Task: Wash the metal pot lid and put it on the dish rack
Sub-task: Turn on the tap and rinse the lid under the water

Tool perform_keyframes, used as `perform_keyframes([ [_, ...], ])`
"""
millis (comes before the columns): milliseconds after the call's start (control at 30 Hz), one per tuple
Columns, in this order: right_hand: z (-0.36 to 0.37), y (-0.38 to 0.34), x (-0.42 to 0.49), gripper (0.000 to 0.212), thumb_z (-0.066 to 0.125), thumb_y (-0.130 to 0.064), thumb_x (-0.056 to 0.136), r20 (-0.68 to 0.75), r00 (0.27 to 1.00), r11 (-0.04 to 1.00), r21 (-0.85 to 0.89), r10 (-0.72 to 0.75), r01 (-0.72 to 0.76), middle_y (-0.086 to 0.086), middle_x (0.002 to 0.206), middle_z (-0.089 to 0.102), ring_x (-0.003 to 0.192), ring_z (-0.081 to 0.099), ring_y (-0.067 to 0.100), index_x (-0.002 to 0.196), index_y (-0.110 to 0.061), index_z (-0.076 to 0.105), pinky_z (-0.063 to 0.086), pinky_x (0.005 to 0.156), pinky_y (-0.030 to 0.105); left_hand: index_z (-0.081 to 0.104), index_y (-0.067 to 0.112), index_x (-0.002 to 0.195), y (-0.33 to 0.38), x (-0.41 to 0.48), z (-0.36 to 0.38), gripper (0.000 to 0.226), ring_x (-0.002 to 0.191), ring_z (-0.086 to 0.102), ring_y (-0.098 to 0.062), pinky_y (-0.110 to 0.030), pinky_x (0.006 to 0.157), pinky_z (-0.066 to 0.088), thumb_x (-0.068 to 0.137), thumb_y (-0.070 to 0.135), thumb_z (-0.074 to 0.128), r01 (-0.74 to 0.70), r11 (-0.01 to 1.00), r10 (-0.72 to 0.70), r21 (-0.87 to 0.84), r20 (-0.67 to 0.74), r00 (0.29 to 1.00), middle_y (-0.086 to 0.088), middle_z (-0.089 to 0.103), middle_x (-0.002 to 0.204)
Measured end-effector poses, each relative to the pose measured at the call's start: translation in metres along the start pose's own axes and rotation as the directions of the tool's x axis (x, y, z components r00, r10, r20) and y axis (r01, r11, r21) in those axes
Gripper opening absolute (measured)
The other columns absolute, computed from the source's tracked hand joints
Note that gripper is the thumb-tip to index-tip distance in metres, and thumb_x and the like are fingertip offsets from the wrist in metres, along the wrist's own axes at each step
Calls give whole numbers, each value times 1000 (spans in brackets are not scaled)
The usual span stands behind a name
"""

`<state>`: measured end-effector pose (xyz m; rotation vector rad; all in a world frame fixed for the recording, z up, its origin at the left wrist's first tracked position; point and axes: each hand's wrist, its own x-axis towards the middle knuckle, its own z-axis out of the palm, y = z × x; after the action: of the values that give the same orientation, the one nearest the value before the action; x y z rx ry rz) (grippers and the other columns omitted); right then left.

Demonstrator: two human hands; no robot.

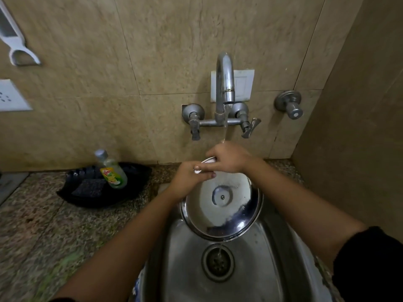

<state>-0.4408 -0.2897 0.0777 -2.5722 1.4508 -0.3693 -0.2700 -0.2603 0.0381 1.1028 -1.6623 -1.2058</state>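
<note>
The round metal pot lid (222, 205) is held tilted over the steel sink (187, 253), its shiny inner face toward me. My left hand (187, 177) grips its upper left rim. My right hand (229, 158) closes over the top rim, right under the water stream from the tap (224, 83). Water runs off the lid's lower edge into the drain (218, 262). No dish rack is in view.
A black tray (130, 192) on the granite counter to the left holds a dish soap bottle (112, 171) and a dark scrub pad (88, 188). Tap valves (194, 118) stick out of the tiled wall. A side wall stands close on the right.
</note>
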Motion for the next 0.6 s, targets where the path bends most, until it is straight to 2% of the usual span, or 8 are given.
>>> perform_keyframes([
  [100, -5, -8, 7, 61, 41, -70, 84, -7, 999, 989, -143, -51, 50, 2, 56, 57, 53, 51, 17, 60, -15, 57, 37, 51, 31, 72, -3, 98, 1, -1, -1, 25, 82, 67, -14, -26, 77, 53, 74, 4, 76, -1, 999, 0, -36, -19, 1000, -13, 73, 92],
  [167, -9, 11, -3, 55, 45, -64, 85, -40, 997, 995, 75, 70, -66, 0, 56, 57, 53, 53, 15, 60, -17, 59, 40, 54, 31, 72, -1, 99, -3, -4, -9, 24, 78, 70, -16, -30, 74, 56, 76, 5, 74, 34, 995, -40, -98, -60, 997, -13, 74, 90],
  [267, -4, 34, -17, 49, 51, -57, 87, -69, 974, 902, 397, 215, -170, -5, 53, 52, 47, 49, 8, 58, -18, 58, 37, 55, 27, 71, -3, 95, -9, -7, -16, 20, 74, 69, -17, -30, 70, 57, 76, 2, 73, 68, 982, -93, -176, -139, 986, -14, 73, 85],
  [367, 1, 9, -11, 59, 40, -68, 85, 54, 993, 983, 152, 101, -108, -3, 63, 62, 57, 58, 11, 72, -16, 65, 43, 56, 30, 73, -3, 96, -12, -9, -9, 22, 82, 68, -20, -34, 77, 55, 76, 4, 75, 23, 997, -29, -74, -78, 997, -16, 73, 92],
  [433, 2, -13, -4, 52, 38, -63, 89, 93, 995, 997, -78, -21, 29, -3, 66, 59, 60, 54, 14, 69, -19, 58, 37, 55, 30, 74, 0, 99, -14, -12, -2, 24, 91, 68, -22, -34, 85, 53, 75, 5, 75, -28, 999, 26, -32, -41, 999, -14, 74, 100],
  [467, 0, -15, -1, 46, 40, -61, 89, 95, 994, 994, -94, -49, 58, -4, 65, 57, 61, 52, 14, 67, -24, 53, 36, 56, 31, 74, 0, 100, -14, -13, -1, 25, 93, 68, -23, -35, 87, 52, 75, 5, 75, -35, 998, 32, -50, -51, 998, -16, 74, 102],
  [533, -2, -9, -5, 37, 47, -58, 89, 80, 997, 992, 124, 13, -22, -9, 65, 54, 62, 52, 11, 63, -31, 51, 41, 61, 31, 74, 0, 97, -13, -18, -1, 21, 87, 68, -25, -39, 83, 53, 76, 4, 74, 15, 988, -32, -152, -113, 993, -20, 73, 99],
  [600, 0, 10, -13, 29, 54, -50, 88, -22, 991, 868, 485, 136, -108, -9, 70, 56, 66, 54, 10, 68, -29, 57, 45, 70, 35, 74, 5, 92, -16, -22, -4, 16, 83, 69, -25, -40, 81, 54, 76, 4, 74, 53, 958, -114, -283, -201, 973, -18, 74, 94],
])
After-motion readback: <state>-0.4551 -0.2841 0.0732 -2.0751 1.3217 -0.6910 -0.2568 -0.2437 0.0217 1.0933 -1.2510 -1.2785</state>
